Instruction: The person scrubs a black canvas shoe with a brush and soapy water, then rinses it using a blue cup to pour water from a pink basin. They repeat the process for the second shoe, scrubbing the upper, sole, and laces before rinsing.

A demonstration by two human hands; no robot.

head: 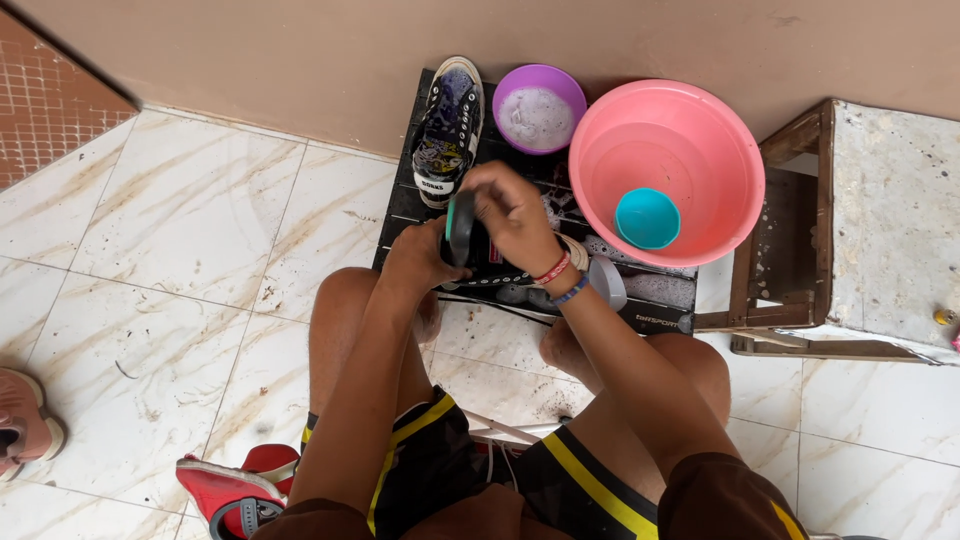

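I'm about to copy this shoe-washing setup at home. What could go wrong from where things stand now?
1. The pink basin sits right beside the right hand; a hard scrub with the brush might knock it.
2. The left hand alone steadies the soapy shoe, which could slip.
3. Suds may run off the black mat onto the tiles, making them slippery.

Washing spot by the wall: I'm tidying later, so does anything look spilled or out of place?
Soapy foam lies spilled on the black slatted mat beside the pink basin. Loose white laces trail over the floor tiles under the legs.
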